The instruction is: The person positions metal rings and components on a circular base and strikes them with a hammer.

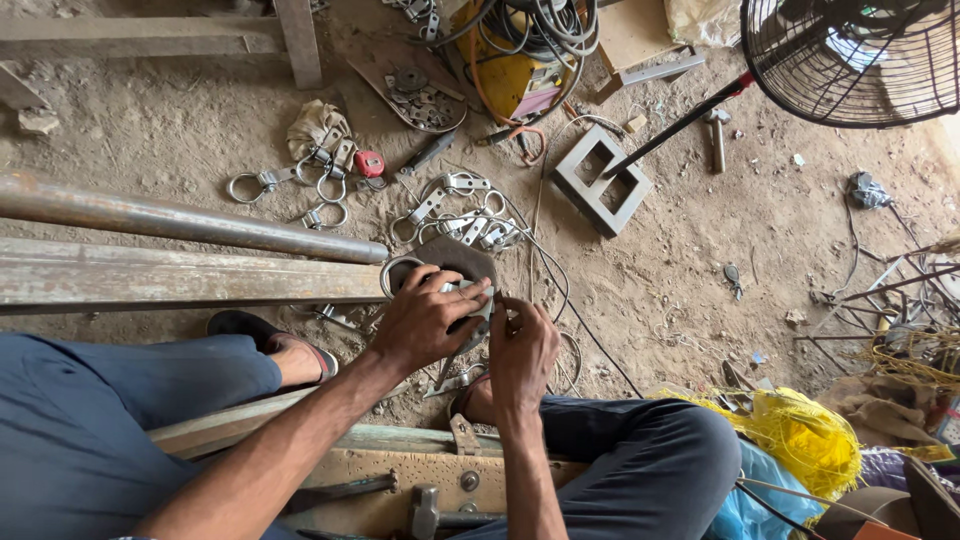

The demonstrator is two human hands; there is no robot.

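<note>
left hand (425, 318) clamps a small grey metal clamp piece (470, 300), grip closed around it from above, held just over the dirt floor (680, 270) between the knees. right hand (520, 350) has thumb and forefinger pressed together at the piece's right edge, pinching something tiny there, probably a nut or screw, can't tell which. piece sits touching a steel ring (392, 272) beside a round dark plate (462, 255). to do it well, judging from this: keep left hand steady, turn only with right fingertips, keep piece low so nothing drops into the dirt. pile of similar ring clamps (455, 215) lies near, beyond the hands; rusty pipes (190, 225) at left. hidden: most of the piece under left fingers, the part right hand pinches, the thread if any. hammer (425, 505) cut off at bottom edge, fan (850, 55) cut off top right.
</note>
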